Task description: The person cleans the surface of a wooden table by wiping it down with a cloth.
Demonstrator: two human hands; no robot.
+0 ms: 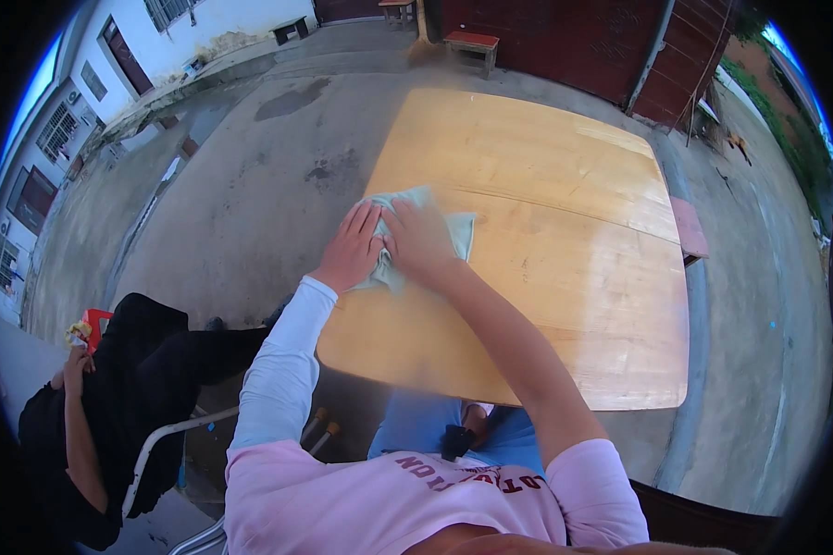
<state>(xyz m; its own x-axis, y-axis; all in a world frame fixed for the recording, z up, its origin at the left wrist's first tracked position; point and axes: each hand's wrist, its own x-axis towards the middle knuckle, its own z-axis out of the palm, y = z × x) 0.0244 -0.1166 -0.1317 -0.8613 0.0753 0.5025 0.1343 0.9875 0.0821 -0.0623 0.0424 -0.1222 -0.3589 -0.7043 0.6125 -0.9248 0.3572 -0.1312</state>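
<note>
Both my hands are on a crumpled pale green cloth (463, 239) at the left edge of a pale wooden table (555, 305). My left hand (350, 242), below a white sleeve, lies with its fingers stretched flat over the cloth. My right hand (416, 242) is beside it, fingers spread and slightly bent on the cloth, open and a little blurred. The cloth beneath my palms is hidden.
A person in black (139, 388) sits at lower left by a metal-framed chair (157, 442), holding a red packet (97, 326). Behind the table stand a wooden stool (472, 44) and a dark red gate (555, 51). A pink board (690, 227) juts out at right.
</note>
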